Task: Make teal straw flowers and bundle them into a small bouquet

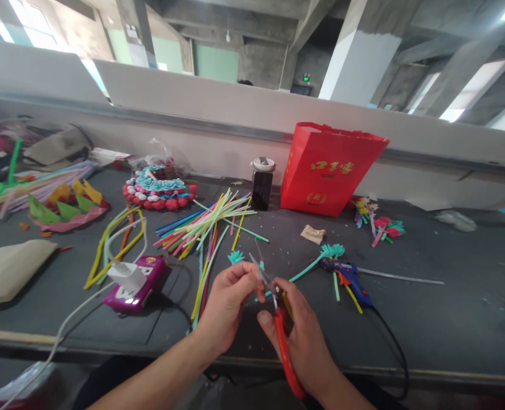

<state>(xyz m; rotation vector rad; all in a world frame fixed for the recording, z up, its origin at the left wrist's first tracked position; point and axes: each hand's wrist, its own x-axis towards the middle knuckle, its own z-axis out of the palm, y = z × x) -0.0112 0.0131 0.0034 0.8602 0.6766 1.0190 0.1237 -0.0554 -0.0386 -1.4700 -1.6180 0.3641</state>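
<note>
My right hand (297,319) grips a pair of scissors (287,359) with red handles, blades parted and pointing up and away from me. My left hand (237,296) is closed in a pinch beside the blades. A tiny teal bit (261,265) shows near those fingertips, but what they hold is too small to make out. Just beyond the left hand lies a teal paper-like flower (235,257). Another teal flower (332,250) and a long teal strip (307,267) lie by a blue hot glue gun (354,285) to the right.
Coloured straws or strips (209,222) lie mid-table. A purple power strip (139,285) with a white plug sits left. Farther back are a beaded flower piece (160,191), a phone (261,191) against a cup, and a red bag (331,171). Cords cross the table's front edge.
</note>
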